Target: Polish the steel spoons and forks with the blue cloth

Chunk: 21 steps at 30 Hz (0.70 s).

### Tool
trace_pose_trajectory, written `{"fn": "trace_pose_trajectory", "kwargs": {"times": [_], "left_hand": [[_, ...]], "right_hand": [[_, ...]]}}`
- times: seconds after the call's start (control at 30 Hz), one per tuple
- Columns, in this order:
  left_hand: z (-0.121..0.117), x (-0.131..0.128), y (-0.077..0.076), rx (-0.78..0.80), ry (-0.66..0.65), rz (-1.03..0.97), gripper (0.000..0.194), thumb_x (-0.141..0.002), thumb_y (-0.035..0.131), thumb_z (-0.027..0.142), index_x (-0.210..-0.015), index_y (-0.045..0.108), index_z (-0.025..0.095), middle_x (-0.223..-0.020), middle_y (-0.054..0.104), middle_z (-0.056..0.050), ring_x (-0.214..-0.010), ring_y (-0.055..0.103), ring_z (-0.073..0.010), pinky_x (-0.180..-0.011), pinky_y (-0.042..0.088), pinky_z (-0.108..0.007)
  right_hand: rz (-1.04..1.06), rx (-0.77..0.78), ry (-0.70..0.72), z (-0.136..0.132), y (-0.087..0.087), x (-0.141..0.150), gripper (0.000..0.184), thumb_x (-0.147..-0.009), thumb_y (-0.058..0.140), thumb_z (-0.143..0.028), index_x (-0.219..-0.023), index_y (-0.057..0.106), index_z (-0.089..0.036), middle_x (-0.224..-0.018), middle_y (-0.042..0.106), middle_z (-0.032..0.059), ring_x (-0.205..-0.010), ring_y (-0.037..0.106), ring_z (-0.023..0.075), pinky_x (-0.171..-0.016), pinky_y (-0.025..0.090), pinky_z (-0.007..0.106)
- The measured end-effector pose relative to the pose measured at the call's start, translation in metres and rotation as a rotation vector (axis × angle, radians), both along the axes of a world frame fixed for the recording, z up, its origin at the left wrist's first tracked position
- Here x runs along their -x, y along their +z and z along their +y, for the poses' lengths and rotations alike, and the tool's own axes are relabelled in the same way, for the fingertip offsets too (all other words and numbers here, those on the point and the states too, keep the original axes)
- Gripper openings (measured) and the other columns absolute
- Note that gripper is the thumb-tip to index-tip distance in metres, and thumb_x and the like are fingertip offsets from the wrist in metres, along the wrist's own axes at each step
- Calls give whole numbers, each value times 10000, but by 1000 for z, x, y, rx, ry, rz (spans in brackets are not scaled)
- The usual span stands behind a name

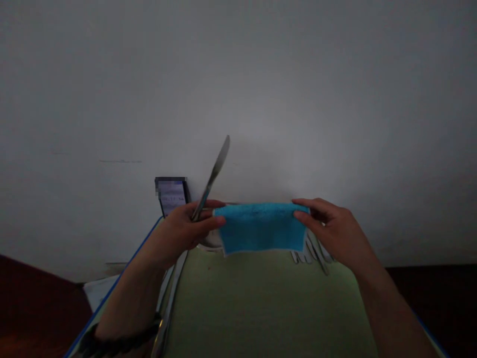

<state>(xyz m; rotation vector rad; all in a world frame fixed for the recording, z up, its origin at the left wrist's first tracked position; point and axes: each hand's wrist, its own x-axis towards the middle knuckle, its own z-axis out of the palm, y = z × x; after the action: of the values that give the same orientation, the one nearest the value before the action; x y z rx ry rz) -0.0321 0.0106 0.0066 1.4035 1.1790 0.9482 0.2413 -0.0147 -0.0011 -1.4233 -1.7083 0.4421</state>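
A blue cloth [263,229] with white edges is stretched out between my two hands above the table. My left hand [184,226] is closed, pinching the cloth's upper left corner. A table knife [218,166] is held in the same hand, its blade pointing up and slightly right. With thumb and fingers my right hand [328,219] grips the upper right corner. Behind the cloth, partly hidden, is a whitish round dish or bowl [211,241]. Several pieces of metal cutlery [316,253] lie below and beside my right hand.
More long metal utensils [173,293] lie along the left side of the green table top [268,308]. A phone [172,195] leans upright against the pale wall [261,99]. Something white [99,291] shows beyond the blue left table edge.
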Motion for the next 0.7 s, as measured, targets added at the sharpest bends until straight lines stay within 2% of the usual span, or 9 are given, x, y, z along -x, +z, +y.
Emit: {"fn": "trace_pose_trajectory", "kwargs": {"times": [0.13,0.23,0.33,0.4,0.5,0.63,0.7], "left_hand": [[-1,-3,-2,-29,-90,73,393,-599,723,183,-984,639,176,-591,540,28,-423,411,-60,-343,241,-138],[-2,-6,-2,-39,-93,128,308,-646,699,246,-943,648,185,-563,509,37,-398,365,-53,-337,218,-141],[-3,-10,-1,-18,-83,182,226,-722,633,344,-870,650,174,-519,456,44,-373,306,-42,-332,178,-139],[-3,-12,-1,12,-85,154,224,-742,608,378,-782,635,159,-503,435,46,-364,298,-36,-329,164,-134],[-4,-18,-2,119,-51,-31,241,-727,624,382,-683,577,150,-468,388,66,-335,312,-32,-315,156,-124],[-4,-25,-7,243,70,-283,218,-689,663,346,-693,567,150,-425,399,70,-292,351,-49,-278,169,-133],[-3,-27,-10,266,75,-350,205,-690,663,334,-720,583,147,-427,434,54,-299,391,-62,-270,180,-136]], "right_hand": [[-82,32,-6,4,-5,-4,265,-820,503,-391,-910,648,-189,-789,642,38,-666,556,166,-621,425,306],[-113,50,24,4,-7,-2,290,-864,417,-400,-844,616,-189,-730,613,31,-646,546,165,-602,408,302],[-156,-69,-4,6,-7,-1,279,-863,418,-388,-784,598,-190,-803,566,57,-769,537,189,-707,405,330],[-96,-88,-14,8,-8,-1,283,-856,420,-406,-770,588,-195,-830,553,63,-840,530,206,-774,399,350],[155,107,-35,12,-13,2,329,-839,412,-484,-791,590,-211,-798,599,47,-852,558,224,-786,422,371],[615,443,-138,15,-19,12,394,-746,513,-564,-879,638,-215,-842,671,72,-885,606,264,-754,481,396],[790,601,-42,14,-19,15,426,-731,532,-568,-903,650,-197,-803,688,92,-816,637,273,-693,513,406]]}}
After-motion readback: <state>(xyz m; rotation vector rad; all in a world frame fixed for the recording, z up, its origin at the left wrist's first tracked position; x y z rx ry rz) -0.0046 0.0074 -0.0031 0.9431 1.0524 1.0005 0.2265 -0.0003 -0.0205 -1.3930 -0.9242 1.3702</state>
